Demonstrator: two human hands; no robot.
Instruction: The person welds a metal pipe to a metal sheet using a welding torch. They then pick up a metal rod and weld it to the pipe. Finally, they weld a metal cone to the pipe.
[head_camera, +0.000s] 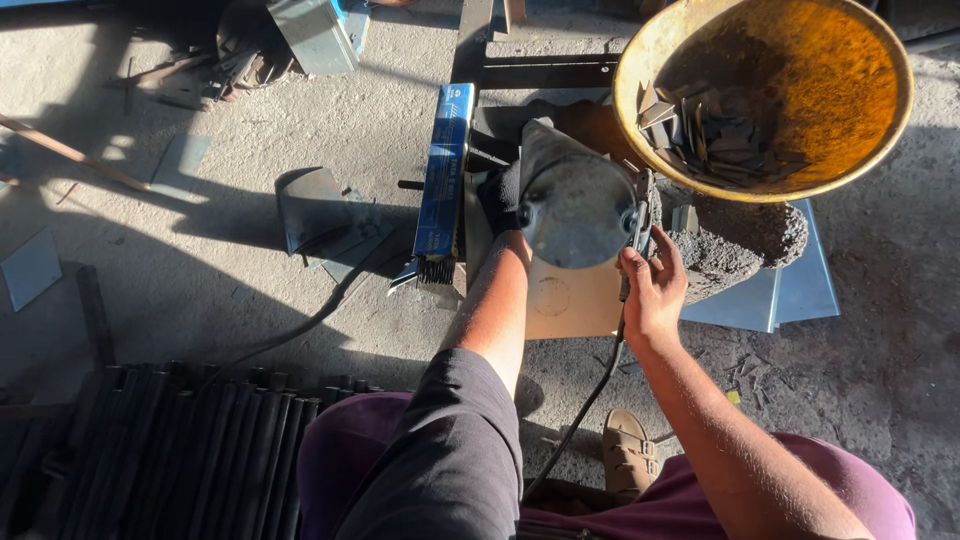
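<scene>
A grey power tool with a round housing (575, 210) stands on a light board (565, 300) on the ground in front of me. My right hand (652, 285) is curled around the black handle (637, 235) on the tool's right side, and a black cable (580, 410) runs down from it. My left hand (508, 215) reaches in at the tool's left side and is mostly hidden behind the housing, so its grip cannot be made out. A yellow bowl (850, 150) with several flat metal pieces (715, 135) sits just right of the tool.
A blue oblong box (445, 170) stands left of the tool. Black tubes (180, 450) lie side by side at lower left. Metal sheets (790, 290) lie under the bowl, and offcuts (315, 210) are scattered on the concrete. My sandalled foot (628, 455) is below the board.
</scene>
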